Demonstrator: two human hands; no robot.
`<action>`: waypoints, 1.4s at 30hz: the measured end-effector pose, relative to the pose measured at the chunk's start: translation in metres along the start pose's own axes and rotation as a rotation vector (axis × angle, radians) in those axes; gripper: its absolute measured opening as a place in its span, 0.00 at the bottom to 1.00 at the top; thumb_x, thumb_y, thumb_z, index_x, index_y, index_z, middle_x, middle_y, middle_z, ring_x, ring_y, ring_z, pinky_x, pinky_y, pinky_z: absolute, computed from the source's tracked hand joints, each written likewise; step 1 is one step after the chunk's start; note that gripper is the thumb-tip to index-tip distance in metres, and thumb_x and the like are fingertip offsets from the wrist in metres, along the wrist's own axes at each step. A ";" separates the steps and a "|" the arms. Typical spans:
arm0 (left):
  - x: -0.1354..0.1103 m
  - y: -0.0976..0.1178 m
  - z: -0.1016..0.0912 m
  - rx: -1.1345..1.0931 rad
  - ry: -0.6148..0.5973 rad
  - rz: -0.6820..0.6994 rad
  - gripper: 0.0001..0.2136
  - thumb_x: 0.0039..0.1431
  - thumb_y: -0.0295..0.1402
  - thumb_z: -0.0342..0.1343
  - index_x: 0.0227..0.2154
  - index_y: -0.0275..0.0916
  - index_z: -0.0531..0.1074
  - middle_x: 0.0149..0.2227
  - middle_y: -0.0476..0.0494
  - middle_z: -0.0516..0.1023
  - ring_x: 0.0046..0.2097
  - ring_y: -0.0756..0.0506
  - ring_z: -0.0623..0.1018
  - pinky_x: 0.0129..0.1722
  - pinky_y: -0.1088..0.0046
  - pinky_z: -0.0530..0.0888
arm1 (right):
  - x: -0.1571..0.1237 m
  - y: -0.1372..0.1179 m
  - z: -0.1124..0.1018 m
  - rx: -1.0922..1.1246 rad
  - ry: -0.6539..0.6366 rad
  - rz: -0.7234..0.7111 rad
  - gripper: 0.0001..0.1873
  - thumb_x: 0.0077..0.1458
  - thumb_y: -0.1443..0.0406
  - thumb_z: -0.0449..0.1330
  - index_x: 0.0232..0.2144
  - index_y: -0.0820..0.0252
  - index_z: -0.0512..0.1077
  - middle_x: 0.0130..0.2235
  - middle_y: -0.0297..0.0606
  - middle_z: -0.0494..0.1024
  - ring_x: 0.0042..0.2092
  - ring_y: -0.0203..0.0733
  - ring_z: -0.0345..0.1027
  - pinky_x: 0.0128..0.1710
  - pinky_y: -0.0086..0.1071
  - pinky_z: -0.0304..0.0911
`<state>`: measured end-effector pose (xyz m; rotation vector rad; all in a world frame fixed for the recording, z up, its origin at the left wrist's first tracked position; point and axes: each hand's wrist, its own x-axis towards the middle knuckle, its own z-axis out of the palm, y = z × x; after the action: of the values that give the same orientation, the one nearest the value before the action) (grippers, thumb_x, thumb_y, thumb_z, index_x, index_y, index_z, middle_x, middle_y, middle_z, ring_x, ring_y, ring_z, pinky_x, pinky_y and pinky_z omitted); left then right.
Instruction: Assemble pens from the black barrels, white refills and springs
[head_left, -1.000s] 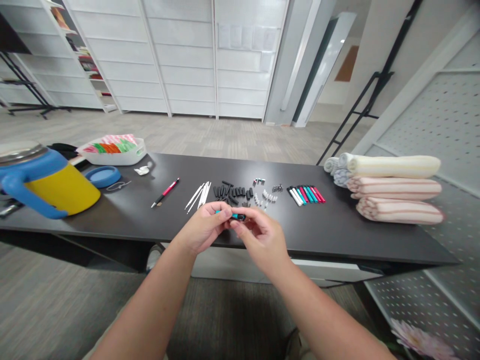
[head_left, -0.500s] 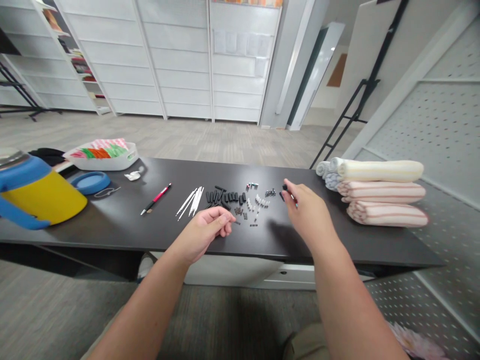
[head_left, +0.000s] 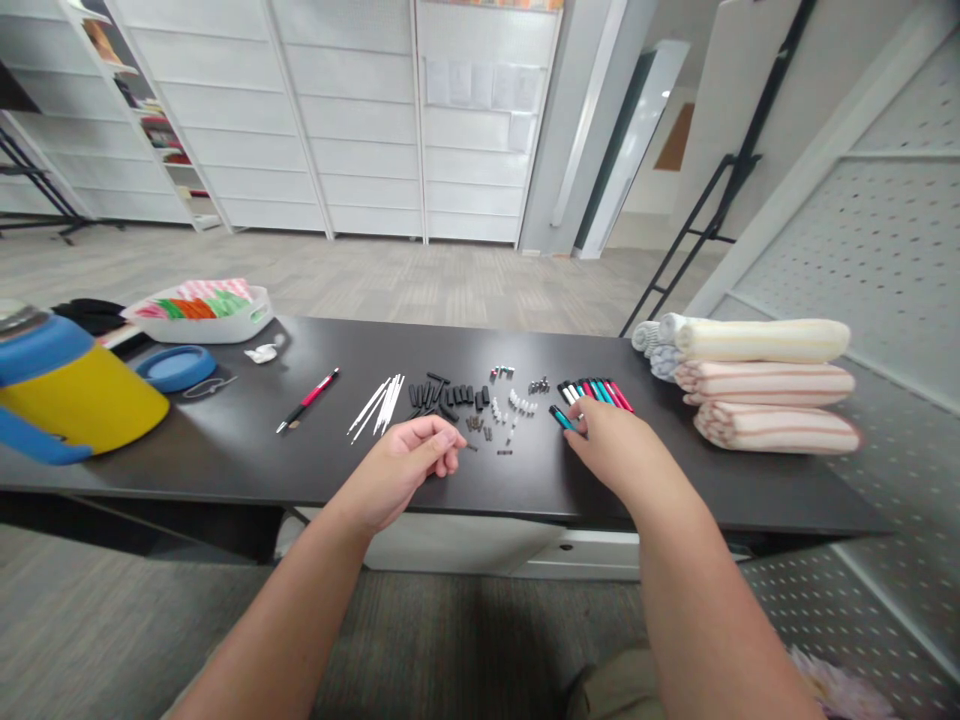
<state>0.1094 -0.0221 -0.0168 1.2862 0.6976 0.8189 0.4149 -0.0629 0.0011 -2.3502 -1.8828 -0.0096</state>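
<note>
My right hand [head_left: 611, 440] is closed on a teal pen barrel [head_left: 561, 417] with a dark end, held by thumb and fingers just in front of a row of pen barrels [head_left: 616, 392] in white, teal and red. My left hand [head_left: 420, 450] is curled, thumb against fingers; a tiny dark piece shows at its fingertips, too small to name. Around it lie black tubular grips [head_left: 461, 396], white ink refills [head_left: 388, 403], clear small parts [head_left: 521, 402], springs [head_left: 475, 425], metal tips [head_left: 538, 385] and small coloured pieces [head_left: 502, 372].
A red and black pen [head_left: 307, 400] lies on the dark table [head_left: 315, 465]. Further left are a blue lid [head_left: 176, 368], a yellow and blue jug [head_left: 97, 400] and a white basket [head_left: 251, 318] of colourful packets. Rolled towels [head_left: 772, 385] are stacked on the right.
My right hand has come down and slightly toward me, and the teal barrel in it now shows. The row of barrels behind has come into view. My left hand has hardly moved.
</note>
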 end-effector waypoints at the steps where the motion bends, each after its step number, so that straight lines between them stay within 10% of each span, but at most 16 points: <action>1: 0.000 0.000 0.000 0.002 -0.002 0.002 0.13 0.66 0.42 0.61 0.36 0.36 0.77 0.29 0.47 0.75 0.32 0.50 0.69 0.34 0.73 0.63 | 0.000 0.000 -0.001 -0.001 -0.018 0.011 0.10 0.58 0.66 0.64 0.44 0.57 0.76 0.39 0.41 0.84 0.40 0.47 0.77 0.35 0.34 0.59; 42: 0.000 0.005 0.004 -0.011 0.014 -0.006 0.13 0.64 0.42 0.62 0.35 0.36 0.78 0.29 0.47 0.74 0.32 0.50 0.69 0.34 0.73 0.63 | 0.004 -0.006 -0.004 -0.040 0.053 0.154 0.11 0.64 0.61 0.59 0.41 0.55 0.81 0.34 0.43 0.84 0.39 0.49 0.78 0.34 0.34 0.60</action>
<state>0.1115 -0.0240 -0.0117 1.2693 0.7068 0.8263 0.4099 -0.0585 0.0060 -2.4887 -1.6895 -0.0937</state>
